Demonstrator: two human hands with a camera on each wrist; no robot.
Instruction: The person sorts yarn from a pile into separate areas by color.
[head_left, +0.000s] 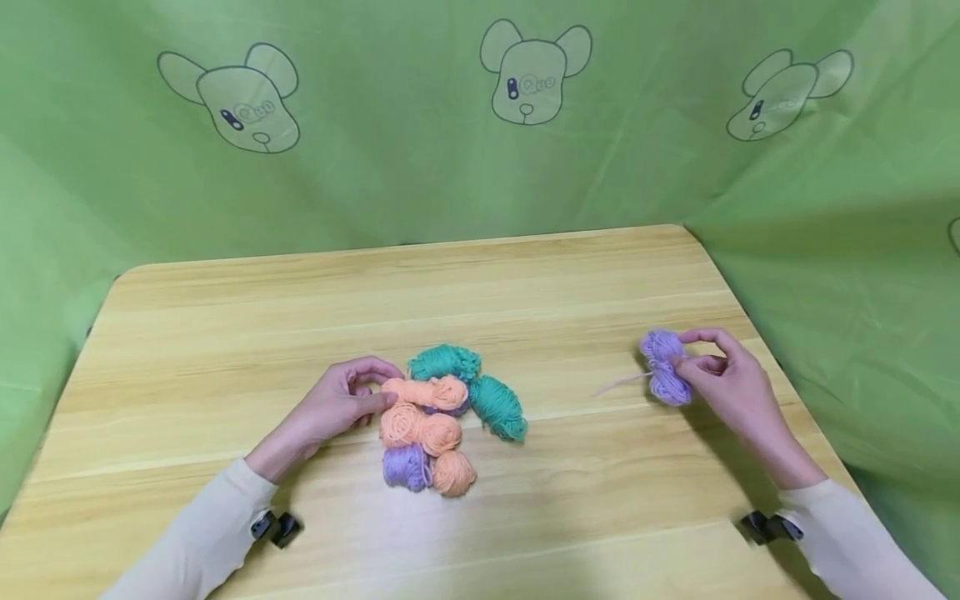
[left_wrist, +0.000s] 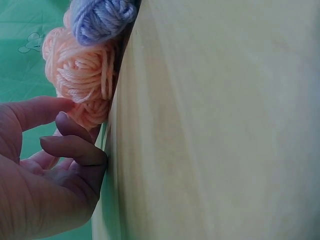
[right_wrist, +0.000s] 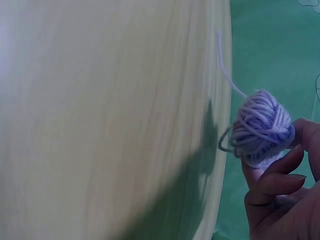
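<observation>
At the table's right side my right hand (head_left: 726, 379) pinches a purple yarn skein (head_left: 666, 367) between thumb and fingers, lifted off the wood. A loose strand (right_wrist: 227, 75) trails from this skein. My left hand (head_left: 347, 396) has its thumb and forefinger at the left end of a peach yarn skein (head_left: 427, 392), which lies on top of a small pile. Under and around it are another peach skein (head_left: 420, 429), a peach ball (head_left: 453, 473), a purple skein (head_left: 407, 467) and two teal skeins (head_left: 444, 362). More purple yarn is partly hidden beneath the top peach skein.
The pile stands on a light wooden table (head_left: 585, 517) with rounded far corners. Green cloth (head_left: 420, 167) with printed bear heads hangs behind and at both sides. A small dark camera sits on each wrist.
</observation>
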